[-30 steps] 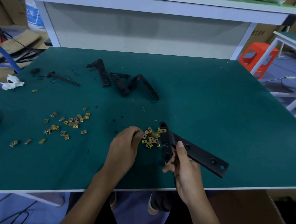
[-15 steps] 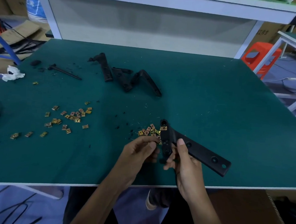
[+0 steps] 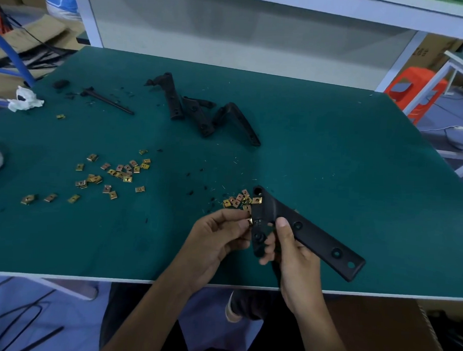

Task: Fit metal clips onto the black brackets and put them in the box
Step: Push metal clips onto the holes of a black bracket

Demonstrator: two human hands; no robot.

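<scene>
Item: black bracket (image 3: 315, 238), clip fitting in progress
Short arm gripped by right hand (image 3: 296, 256); long arm pointing away right; metal clip (image 3: 250, 221) pinched by left hand (image 3: 216, 239), touching bracket's left edge; fitted clip (image 3: 257, 200) at bracket's far tip; loose clips (image 3: 235, 201) just left of that tip; probable next push rightward, across the short arm.

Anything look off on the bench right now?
Messy rather than damaged: loose clips strewn in two patches on the mat, one left, one beside the held bracket, with black crumbs speckled between them.
</scene>
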